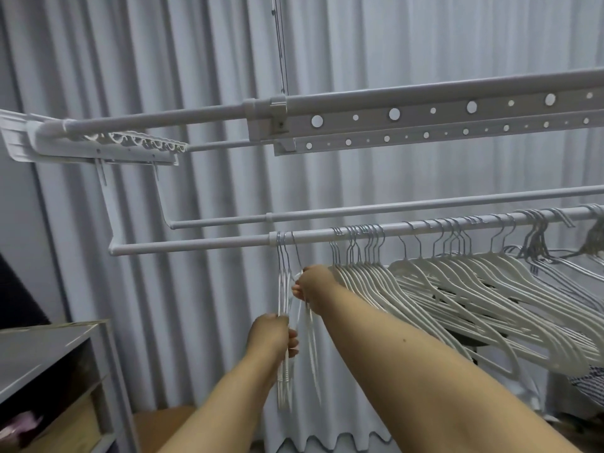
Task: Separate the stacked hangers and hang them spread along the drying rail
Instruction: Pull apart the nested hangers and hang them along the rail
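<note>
Pale pleated curtains (pixel 202 76) fill the wall behind everything we see. At far left a grey shelf unit (pixel 49 348) stands low, its open compartments blurred. Above it the drying rack's end bracket (pixel 98 142) carries the upper bars, and the lower drying rail (pixel 209 244) runs rightward from there.

Near the rail's bare left stretch, a few thin hangers (pixel 283 322) hang edge-on by their hooks, apart from the rest. Our left hand (pixel 273 336) is curled round their lower part, fingers closed on the thin frames. Just above and to the right, our right hand (pixel 312 286) pinches hangers near their necks, fingertips drawn together; we cannot tell exactly how many it holds.

Further right, a tight bunch of white hangers (pixel 366 273) crowds the rail, and beyond it a second, looser mass of hangers (pixel 490 282) fans out toward the right edge, where striped fabric (pixel 588 380) shows below them.
</note>
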Motion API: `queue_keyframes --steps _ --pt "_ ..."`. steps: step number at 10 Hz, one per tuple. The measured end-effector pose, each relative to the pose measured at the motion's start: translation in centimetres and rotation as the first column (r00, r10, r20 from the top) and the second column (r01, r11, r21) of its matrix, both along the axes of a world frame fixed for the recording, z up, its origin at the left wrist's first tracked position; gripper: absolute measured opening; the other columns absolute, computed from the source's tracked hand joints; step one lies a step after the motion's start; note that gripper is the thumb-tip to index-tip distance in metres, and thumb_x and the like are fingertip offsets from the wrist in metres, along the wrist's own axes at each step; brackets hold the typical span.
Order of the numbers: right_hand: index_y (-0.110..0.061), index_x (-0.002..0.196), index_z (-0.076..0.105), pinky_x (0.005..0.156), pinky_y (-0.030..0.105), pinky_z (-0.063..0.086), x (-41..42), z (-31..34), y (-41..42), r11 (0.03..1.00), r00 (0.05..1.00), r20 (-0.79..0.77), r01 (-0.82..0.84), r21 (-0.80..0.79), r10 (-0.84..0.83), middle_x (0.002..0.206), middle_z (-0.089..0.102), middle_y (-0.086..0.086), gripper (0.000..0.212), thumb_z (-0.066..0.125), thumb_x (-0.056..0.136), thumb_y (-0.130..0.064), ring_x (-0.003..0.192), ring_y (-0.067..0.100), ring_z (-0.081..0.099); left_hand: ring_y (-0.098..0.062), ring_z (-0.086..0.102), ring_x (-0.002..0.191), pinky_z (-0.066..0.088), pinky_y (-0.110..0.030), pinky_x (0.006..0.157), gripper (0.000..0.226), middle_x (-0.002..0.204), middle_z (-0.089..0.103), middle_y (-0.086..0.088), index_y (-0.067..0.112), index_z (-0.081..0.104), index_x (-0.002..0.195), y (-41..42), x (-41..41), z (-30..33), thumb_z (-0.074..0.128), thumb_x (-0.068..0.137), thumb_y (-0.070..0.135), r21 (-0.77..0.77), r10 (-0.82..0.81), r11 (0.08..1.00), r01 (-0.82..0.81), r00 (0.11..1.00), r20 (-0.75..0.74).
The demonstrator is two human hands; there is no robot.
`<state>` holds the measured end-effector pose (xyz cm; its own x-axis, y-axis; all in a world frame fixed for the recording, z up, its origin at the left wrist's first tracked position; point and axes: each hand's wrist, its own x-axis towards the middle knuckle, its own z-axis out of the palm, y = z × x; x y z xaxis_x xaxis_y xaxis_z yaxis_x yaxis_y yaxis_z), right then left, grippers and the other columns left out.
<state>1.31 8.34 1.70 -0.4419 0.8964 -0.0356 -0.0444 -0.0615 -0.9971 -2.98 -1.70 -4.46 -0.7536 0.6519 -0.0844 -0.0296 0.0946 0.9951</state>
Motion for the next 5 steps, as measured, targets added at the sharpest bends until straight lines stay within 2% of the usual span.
queue_keyframes --steps 1,2,3,4,5 --pt "-0.006 0.096 0.059 0.089 0.033 0.046 0.3 -0.4 0.5 0.96 0.924 0.373 -0.018 0.278 -0.091 0.127 0.06 0.015 0.013 0.048 0.093 -0.002 0.108 0.026 0.06 -0.035 0.056 0.07 0.045 -0.034 0.067 0.03 0.077 0.061 -0.017 0.0 0.061 0.082 0.2 -1.0 0.5 0.044 0.083 0.025 -0.086 0.076 0.99 -0.108 0.947 -0.312" --pt "-0.003 0.105 0.067 0.089 0.03 0.045 2.3 -0.7 0.9 0.89 0.929 0.286 0.087 0.448 -0.235 0.12 0.064 0.012 0.026 0.043 0.093 -0.006 0.111 0.029 0.058 -0.035 0.052 0.073 0.047 -0.033 0.069 0.02 0.078 0.059 -0.011 0.015 0.057 0.071 0.2 -0.3 2.0 0.043 0.085 0.017 0.125 0.198 0.98 -0.156 0.846 -0.495" --pt "-0.004 0.105 0.069 0.074 0.031 0.039 4.3 -0.8 1.4 0.843 0.901 0.222 0.229 0.487 -0.372 0.111 0.068 0.013 0.034 0.038 0.092 -0.008 0.093 0.027 0.057 -0.031 0.063 0.093 0.052 -0.039 0.091 0.021 0.094 0.068 -0.005 0.024 0.066 0.086 1.4 1.7 3.6 0.046 0.083 0.02 0.216 0.066 0.976 0.019 0.923 -0.38" --pt "-0.004 0.11 0.068 0.075 0.03 0.042 6.2 -0.7 1.6 0.784 0.839 0.32 0.186 0.593 -0.441 0.116 0.066 0.014 0.037 0.035 0.095 -0.005 0.097 0.027 0.059 -0.029 0.06 0.085 0.053 -0.04 0.087 0.024 0.081 0.061 -0.005 0.026 0.057 0.071 3.0 3.5 3.8 0.05 0.084 0.007 0.159 -0.112 0.975 0.156 0.961 -0.255" --pt "-0.004 0.119 0.065 0.088 0.034 0.047 7.5 -0.7 1.0 0.718 0.762 0.417 0.088 0.69 -0.495 0.123 0.063 0.014 0.039 0.035 0.095 0.001 0.112 0.029 0.059 -0.022 0.059 0.076 0.056 -0.037 0.079 0.031 0.079 0.056 -0.003 0.02 0.048 0.073 4.3 4.8 3.1 0.043 0.096 -0.001 0.034 -0.233 0.971 0.238 0.965 -0.124"
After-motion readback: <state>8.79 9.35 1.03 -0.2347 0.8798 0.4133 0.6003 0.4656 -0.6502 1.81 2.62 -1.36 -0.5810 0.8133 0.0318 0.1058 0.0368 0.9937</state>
